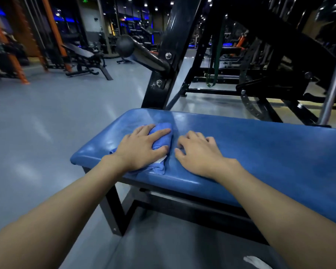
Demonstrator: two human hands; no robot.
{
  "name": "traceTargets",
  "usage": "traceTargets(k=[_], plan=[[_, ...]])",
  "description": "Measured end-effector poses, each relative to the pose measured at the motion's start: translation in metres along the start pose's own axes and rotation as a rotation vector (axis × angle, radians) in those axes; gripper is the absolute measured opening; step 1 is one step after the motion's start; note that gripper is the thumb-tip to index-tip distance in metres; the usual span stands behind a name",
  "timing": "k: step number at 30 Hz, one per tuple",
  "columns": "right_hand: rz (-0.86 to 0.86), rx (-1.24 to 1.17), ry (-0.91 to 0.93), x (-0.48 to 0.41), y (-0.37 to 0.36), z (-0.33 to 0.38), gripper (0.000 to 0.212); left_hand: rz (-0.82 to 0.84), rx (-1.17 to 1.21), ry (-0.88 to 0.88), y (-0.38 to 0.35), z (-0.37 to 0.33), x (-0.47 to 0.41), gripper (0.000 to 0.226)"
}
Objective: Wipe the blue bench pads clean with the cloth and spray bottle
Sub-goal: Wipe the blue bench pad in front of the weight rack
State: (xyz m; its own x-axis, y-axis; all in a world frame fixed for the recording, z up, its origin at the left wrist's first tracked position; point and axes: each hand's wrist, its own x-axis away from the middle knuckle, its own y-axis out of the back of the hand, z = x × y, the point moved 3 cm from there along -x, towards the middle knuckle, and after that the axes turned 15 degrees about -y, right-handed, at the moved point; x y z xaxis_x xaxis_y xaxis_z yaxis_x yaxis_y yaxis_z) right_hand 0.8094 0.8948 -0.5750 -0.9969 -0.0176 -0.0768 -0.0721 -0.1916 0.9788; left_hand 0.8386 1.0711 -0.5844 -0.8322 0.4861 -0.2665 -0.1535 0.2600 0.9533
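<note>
Two-handed, leaned over the left end of the blue bench pad (260,144). Passed, far left, over grey floor and a black adjustable bench (83,55) well apart from the work. Held the bunched blue cloth (162,127) under the left hand (142,150), with fingers draped over it and thumb tucked against its near side, so wrapped round it and pressing it onto the pad close to the left edge. Rested the right hand (198,154) just beside the cloth, seemingly not touching it, with fingertips bent down onto bare vinyl and nothing held. Found no spray bottle anywhere in view. Noted a pale sheen on the pad around the cloth, possibly wet, though could not tell for sure. Noted the black machine frame (169,61) rising behind the pad, and a long run of unwiped-looking blue stretching off to the right.

Judged the step as wiping, and early in it, with only the left end under the cloth. Judged the next move to call for dragging the cloth rightward in overlapping strokes under steady downward pressure, lifting the right hand out of the path first, and fetching the bottle for any dry stretch.
</note>
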Motion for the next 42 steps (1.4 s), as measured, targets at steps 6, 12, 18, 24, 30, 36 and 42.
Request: traceTargets(k=[6, 12, 18, 24, 30, 36, 42], plan=[[0.081, -0.023, 0.069, -0.008, -0.024, 0.024, 0.046, 0.012, -0.016, 0.137, 0.019, 0.06, 0.021, 0.068], [0.061, -0.05, 0.074, -0.005, -0.023, 0.022, 0.046, -0.103, 0.063, 0.24, 0.027, 0.098, 0.043, 0.065], [0.102, -0.076, 0.104, 0.002, -0.01, 0.016, 0.044, -0.191, -0.041, 0.241, 0.021, 0.09, 0.063, 0.063], [0.121, 0.039, -0.083, 0.013, 0.003, -0.049, 0.054, -0.196, -0.124, 0.179, 0.014, 0.059, 0.063, 0.062], [0.134, 0.016, -0.078, 0.019, 0.002, -0.059, 0.056, -0.118, -0.146, 0.056, -0.002, -0.003, 0.045, 0.065], [0.119, 0.062, -0.192, 0.028, 0.005, -0.1, 0.059, -0.11, -0.154, 0.036, -0.005, -0.019, 0.041, 0.067], [0.031, -0.205, -0.192, 0.03, 0.009, -0.104, 0.043, -0.075, -0.147, -0.038, -0.019, -0.068, 0.025, 0.063]])
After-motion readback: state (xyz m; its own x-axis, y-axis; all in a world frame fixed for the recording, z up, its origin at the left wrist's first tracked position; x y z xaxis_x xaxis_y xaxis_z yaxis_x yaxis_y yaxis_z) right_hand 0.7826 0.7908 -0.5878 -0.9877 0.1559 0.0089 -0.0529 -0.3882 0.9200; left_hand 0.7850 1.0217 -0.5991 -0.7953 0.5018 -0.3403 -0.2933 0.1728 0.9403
